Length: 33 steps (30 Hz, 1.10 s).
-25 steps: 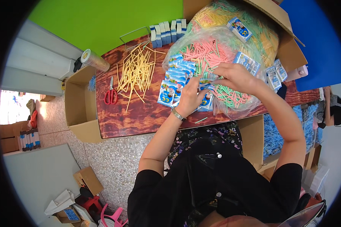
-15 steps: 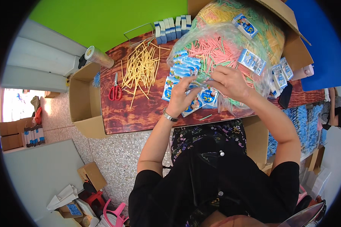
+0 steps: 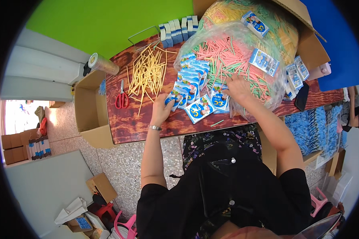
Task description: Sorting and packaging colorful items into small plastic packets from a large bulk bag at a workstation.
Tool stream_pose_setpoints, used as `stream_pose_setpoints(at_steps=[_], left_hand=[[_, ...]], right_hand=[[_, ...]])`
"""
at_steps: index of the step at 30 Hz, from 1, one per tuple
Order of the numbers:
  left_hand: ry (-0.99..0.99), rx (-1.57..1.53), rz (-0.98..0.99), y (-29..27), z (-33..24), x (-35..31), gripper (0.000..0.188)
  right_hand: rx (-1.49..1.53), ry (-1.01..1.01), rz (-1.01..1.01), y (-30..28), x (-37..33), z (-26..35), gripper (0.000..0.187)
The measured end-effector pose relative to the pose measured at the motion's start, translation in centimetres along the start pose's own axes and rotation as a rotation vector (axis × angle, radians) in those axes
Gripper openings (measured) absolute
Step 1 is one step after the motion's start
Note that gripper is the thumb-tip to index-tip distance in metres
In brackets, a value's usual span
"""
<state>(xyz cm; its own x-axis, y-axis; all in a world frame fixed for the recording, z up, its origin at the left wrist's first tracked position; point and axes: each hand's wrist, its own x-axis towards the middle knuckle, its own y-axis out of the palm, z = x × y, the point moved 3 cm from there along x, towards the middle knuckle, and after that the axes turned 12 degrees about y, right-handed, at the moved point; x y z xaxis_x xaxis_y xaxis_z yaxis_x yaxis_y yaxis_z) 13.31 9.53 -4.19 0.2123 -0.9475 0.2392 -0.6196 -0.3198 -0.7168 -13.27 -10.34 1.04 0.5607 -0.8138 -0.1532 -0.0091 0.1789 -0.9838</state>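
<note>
My left hand is closed at the left end of a small blue-and-white packet, its thumb lying over the packet. More blue-and-white packets overlap in a row just beyond. Over the edge of the plastic-bag pile, my right hand has thumb and fingers apart. Its fingertips touch the pink and green sticks, and the thumb is at the edge of another packet. One packet lies flat between my hands.
Yellow sticks are heaped on the wooden table, with red-handled scissors to their left. A clear cylinder and cardboard box flank the left edge. Bundled slips stand behind; a phone lies right.
My hands were together over the packets and have separated. The left moved left to a packet at the row's end; the right moved to the sticks at the bag's edge.
</note>
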Motion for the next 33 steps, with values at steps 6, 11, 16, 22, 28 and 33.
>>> stream_pose_setpoints(at_steps=[6,11,16,22,28,33], left_hand=[[0.069,0.244,-0.182,0.4,-3.5,1.8,0.033],[0.307,0.271,-0.306,1.2,-8.5,2.4,0.037],[0.504,0.085,-0.111,5.6,-13.2,2.3,0.034],[0.489,0.210,-0.112,7.8,-13.6,3.7,0.036],[0.308,0.030,-0.231,8.3,-14.4,7.2,0.044],[0.191,-0.294,-0.207,8.7,-13.9,9.9,0.027]], right_hand=[[0.025,0.021,-0.142,2.0,1.3,-1.9,0.044],[-0.004,-0.031,-0.109,0.8,0.0,-0.2,0.043],[0.018,0.018,-0.139,1.9,0.8,-0.3,0.042],[0.005,-0.062,-0.281,-0.1,0.3,-1.5,0.021],[0.283,-0.287,-0.483,-3.9,-0.2,-2.6,0.007],[0.825,-0.160,-0.038,-5.7,-0.1,-2.9,0.017]])
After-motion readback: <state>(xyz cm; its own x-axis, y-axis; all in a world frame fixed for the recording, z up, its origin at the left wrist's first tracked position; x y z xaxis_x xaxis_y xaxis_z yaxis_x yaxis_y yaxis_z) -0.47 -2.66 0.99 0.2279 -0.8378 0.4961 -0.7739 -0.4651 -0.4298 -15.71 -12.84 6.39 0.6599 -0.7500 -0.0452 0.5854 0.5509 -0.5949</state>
